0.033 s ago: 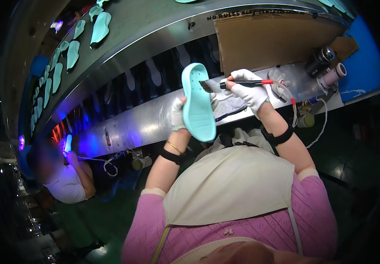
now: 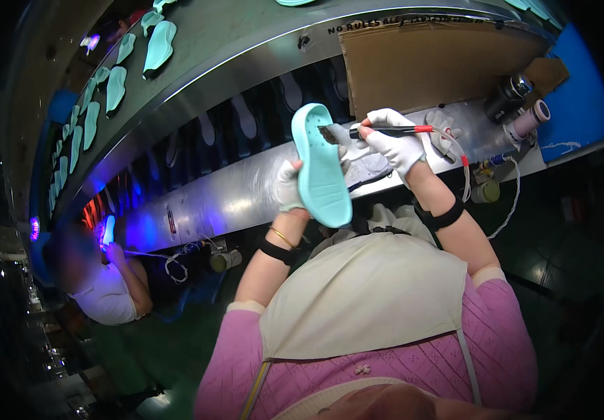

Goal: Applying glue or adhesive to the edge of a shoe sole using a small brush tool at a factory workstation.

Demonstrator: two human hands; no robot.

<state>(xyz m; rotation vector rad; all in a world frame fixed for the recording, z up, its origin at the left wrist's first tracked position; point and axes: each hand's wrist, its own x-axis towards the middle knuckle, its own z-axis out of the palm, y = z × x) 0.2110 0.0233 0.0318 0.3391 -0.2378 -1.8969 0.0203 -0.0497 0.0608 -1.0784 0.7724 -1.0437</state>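
My left hand, in a white glove with bare fingertips, is closed on the side of a turquoise shoe sole. The sole stands nearly upright, its end with small holes at the top. In my right hand, gloved alike, a brush with a black handle is gripped between thumb and fingers. Its dark bristles lie against the holed upper end of the sole. A pale tube with red bands runs from the handle's far end.
Beyond the metal ledge, a belt carries several turquoise soles. A cardboard sheet leans behind my right hand. A black bottle and a pink cup stand to the right. Another person holds a sole at left.
My left hand and the sole have shifted slightly right and down. The brush has stayed almost in place, so its bristles now meet the sole farther inward.
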